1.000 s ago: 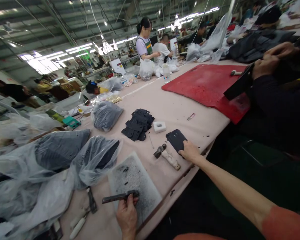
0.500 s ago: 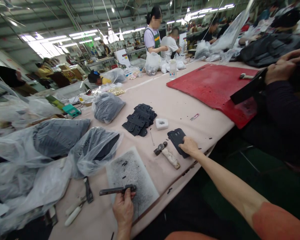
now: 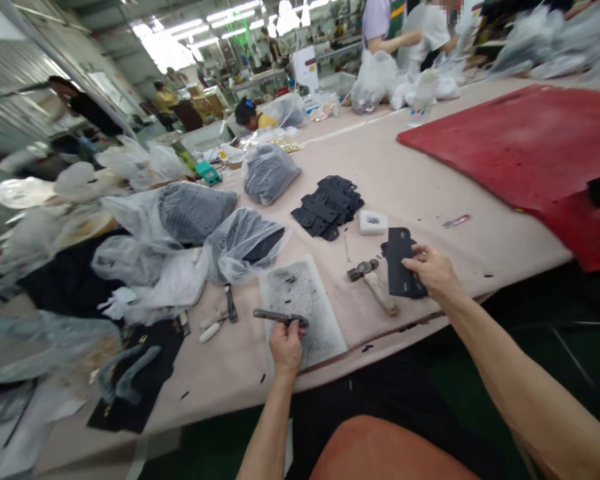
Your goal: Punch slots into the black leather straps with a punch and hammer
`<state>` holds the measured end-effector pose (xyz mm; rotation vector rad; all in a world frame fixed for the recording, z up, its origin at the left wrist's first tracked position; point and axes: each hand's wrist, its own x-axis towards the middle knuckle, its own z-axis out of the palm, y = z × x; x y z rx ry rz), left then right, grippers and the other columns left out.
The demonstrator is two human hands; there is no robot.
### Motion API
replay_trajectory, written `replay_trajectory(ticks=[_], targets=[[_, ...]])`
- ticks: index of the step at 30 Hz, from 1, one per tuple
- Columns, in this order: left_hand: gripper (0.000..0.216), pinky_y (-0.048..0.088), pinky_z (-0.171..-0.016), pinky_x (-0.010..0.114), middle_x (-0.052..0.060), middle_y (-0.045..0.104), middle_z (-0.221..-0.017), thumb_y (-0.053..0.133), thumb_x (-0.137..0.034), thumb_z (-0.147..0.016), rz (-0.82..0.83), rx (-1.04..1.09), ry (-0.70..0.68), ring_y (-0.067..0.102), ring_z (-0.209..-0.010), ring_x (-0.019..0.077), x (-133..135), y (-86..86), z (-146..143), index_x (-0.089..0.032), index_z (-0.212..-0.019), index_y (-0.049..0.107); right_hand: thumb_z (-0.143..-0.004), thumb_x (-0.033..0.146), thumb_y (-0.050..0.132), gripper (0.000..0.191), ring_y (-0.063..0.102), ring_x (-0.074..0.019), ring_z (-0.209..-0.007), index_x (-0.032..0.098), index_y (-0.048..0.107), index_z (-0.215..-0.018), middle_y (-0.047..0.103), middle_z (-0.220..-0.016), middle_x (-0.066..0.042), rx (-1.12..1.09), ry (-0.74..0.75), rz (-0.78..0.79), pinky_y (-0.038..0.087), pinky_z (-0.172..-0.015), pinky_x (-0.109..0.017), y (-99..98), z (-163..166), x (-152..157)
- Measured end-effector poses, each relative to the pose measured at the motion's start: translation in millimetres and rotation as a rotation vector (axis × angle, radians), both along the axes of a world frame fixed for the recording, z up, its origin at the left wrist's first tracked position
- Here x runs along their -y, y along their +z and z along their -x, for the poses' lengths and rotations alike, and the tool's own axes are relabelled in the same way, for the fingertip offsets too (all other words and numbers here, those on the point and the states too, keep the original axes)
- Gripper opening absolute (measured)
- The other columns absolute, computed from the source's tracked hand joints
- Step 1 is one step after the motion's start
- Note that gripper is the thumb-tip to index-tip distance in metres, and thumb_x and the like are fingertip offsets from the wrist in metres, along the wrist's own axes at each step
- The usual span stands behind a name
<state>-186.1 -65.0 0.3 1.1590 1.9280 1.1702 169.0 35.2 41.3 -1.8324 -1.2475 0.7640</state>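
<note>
My left hand (image 3: 286, 348) is closed around a dark metal punch (image 3: 273, 315), held lengthwise above a white cutting board (image 3: 325, 317) speckled with black marks and a few small black offcuts. Between thumb and fingers of my right hand (image 3: 434, 272) is a flat black piece (image 3: 398, 263) with small slots, tilted up off the table. Another black piece shows partly behind it. A hammer (image 3: 379, 288) with a pale wrapped handle lies just left of that piece. Beyond are a small white block (image 3: 373, 223) with dark bits on it and a heap of black pieces (image 3: 330, 205).
Plastic bags of dark pieces (image 3: 245, 243) line the left side. Pale-handled tools (image 3: 211, 332) lie near them. A red mat (image 3: 500, 147) covers the right, with snips (image 3: 457, 221) beside it. A clear bottle (image 3: 422, 100) stands at the back, near people.
My right hand has lifted the black piece from the table and tilted it up. My left hand still holds the punch over the board. The view has turned left and downward.
</note>
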Motion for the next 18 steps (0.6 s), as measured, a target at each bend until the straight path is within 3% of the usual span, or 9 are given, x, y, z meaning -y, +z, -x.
replay_trajectory(ticks=[2,4,8,12,15,18], targets=[[0.026,0.055,-0.057,0.029,0.004,0.069,-0.057,0.057,-0.041,-0.080,-0.002,0.014,0.004,0.067,-0.054,0.0189,1,-2.2,-1,-0.016,-0.078,0.062,-0.076,0.032,0.063,0.064,0.050,-0.0124,-0.056,0.016,0.049,-0.137,0.055,-0.065,0.006,-0.161,0.183,-0.039,0.042,-0.056,-0.024,1.6,44,17],[0.024,0.054,-0.058,0.028,0.003,0.069,-0.057,0.057,-0.039,-0.082,0.007,0.012,0.000,0.067,-0.055,0.0182,2,-3.8,-1,-0.016,-0.078,0.063,-0.075,0.027,0.061,0.068,0.049,-0.0120,-0.056,0.019,0.047,-0.142,0.051,-0.062,0.008,-0.219,0.355,0.032,0.041,-0.058,-0.023,-1.7,92,38],[0.025,0.053,-0.061,0.028,0.003,0.068,-0.057,0.057,-0.038,-0.083,0.004,0.015,-0.001,0.067,-0.056,0.0177,4,-2.9,0,-0.015,-0.078,0.064,-0.074,0.019,0.057,0.070,0.050,-0.0132,-0.060,0.019,0.048,-0.143,0.050,-0.062,0.007,-0.189,0.497,0.227,0.042,-0.060,-0.024,-23.1,154,68],[0.025,0.052,-0.060,0.027,0.001,0.065,-0.055,0.058,-0.039,-0.083,-0.026,0.047,-0.003,0.064,-0.054,0.0163,5,0.2,-2,-0.015,-0.079,0.064,-0.079,0.022,0.057,0.061,0.056,-0.0159,-0.066,0.018,0.053,-0.140,0.058,-0.066,0.003,-0.029,0.519,0.263,0.043,-0.066,-0.026,-37.8,162,75],[0.025,0.051,-0.059,0.027,0.000,0.064,-0.055,0.059,-0.037,-0.083,-0.040,0.094,-0.002,0.063,-0.052,0.0160,1,2.1,-5,-0.013,-0.086,0.065,-0.083,0.026,0.056,0.057,0.059,-0.0178,-0.069,0.019,0.053,-0.140,0.062,-0.069,0.001,0.071,0.538,0.270,0.041,-0.068,-0.027,-36.3,160,77],[0.026,0.054,-0.063,0.029,0.004,0.071,-0.069,0.060,-0.034,-0.083,-0.073,0.136,-0.039,0.067,-0.059,0.0170,-10,4.0,-10,-0.012,-0.097,0.066,-0.086,0.028,0.054,0.058,0.061,-0.0182,-0.070,0.021,0.049,-0.144,0.065,-0.070,0.000,0.134,0.572,0.285,0.041,-0.068,-0.027,-31.0,161,79]])
